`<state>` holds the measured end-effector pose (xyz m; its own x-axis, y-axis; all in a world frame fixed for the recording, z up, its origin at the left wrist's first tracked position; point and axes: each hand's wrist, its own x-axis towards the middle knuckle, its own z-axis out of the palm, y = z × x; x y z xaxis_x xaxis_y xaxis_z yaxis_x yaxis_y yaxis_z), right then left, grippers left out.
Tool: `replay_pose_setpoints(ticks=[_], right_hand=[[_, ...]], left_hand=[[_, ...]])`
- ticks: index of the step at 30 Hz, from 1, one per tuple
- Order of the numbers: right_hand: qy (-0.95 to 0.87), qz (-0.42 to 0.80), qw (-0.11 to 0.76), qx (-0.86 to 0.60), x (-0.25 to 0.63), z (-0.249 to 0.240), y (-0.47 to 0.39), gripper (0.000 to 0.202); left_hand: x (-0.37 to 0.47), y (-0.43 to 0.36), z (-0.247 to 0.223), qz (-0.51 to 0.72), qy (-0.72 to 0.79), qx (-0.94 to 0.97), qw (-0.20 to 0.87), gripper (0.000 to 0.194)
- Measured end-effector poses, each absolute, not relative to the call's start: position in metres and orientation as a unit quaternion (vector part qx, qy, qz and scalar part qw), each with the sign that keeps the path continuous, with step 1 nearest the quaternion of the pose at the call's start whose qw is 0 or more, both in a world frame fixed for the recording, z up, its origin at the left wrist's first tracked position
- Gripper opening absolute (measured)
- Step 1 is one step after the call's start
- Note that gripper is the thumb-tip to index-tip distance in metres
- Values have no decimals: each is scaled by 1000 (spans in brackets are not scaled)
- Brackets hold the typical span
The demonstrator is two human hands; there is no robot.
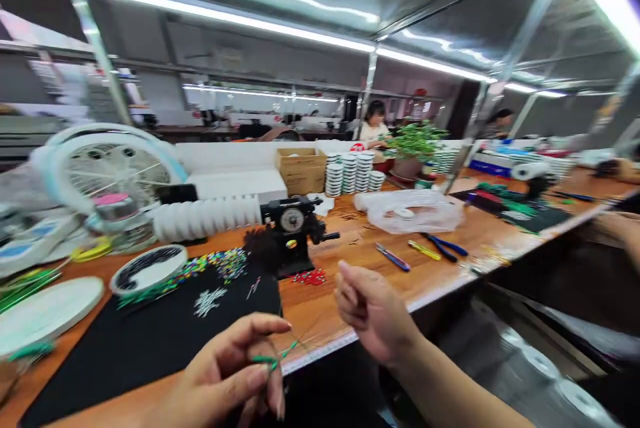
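Note:
My left hand [235,368] is low in the view over the black mat [140,341], with thumb and fingers pinching a small green beaded piece [273,360] on a thin wire. My right hand [370,311] hovers to the right of it above the wooden bench edge, fingers curled; a fine thread may run to it, but blur hides this. Loose coloured beads [220,265] and white beads [210,301] lie on the mat. A black hand-crank winder [293,231] stands just beyond the hands.
A desk fan [107,178] and round white trays [47,311] sit at left. Pliers and cutters [420,251], a plastic bag [410,211], stacked spools [350,175], a cardboard box [303,171] and a potted plant [413,148] lie farther back. Other people work behind.

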<state>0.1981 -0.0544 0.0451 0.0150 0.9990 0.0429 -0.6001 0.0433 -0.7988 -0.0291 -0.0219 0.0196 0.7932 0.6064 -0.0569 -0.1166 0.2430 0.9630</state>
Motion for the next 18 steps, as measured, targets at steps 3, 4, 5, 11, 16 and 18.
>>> replay_pose_setpoints(ticks=[3, 4, 5, 11, 16, 18], right_hand=[[-290, 641, 635, -319, 217, 29, -52, 42], [-287, 651, 625, -321, 221, 25, -52, 42], [-287, 660, 614, -324, 224, 20, -52, 42], [-310, 699, 548, -338, 224, 9, -55, 43], [-356, 709, 474, -382, 211, 1, -67, 50], [-379, 709, 429, -412, 205, -12, -74, 54]], left_hand=[[-19, -23, 32, 278, 143, 520, 795, 26], [-17, -24, 33, 295, 123, 505, 802, 21], [-16, -25, 34, 313, 106, 487, 809, 19], [-21, -47, 18, 385, 13, 358, 851, 23], [-34, -65, 11, 497, 7, 220, 839, 59], [-40, -72, 9, 515, 50, 194, 834, 55]])
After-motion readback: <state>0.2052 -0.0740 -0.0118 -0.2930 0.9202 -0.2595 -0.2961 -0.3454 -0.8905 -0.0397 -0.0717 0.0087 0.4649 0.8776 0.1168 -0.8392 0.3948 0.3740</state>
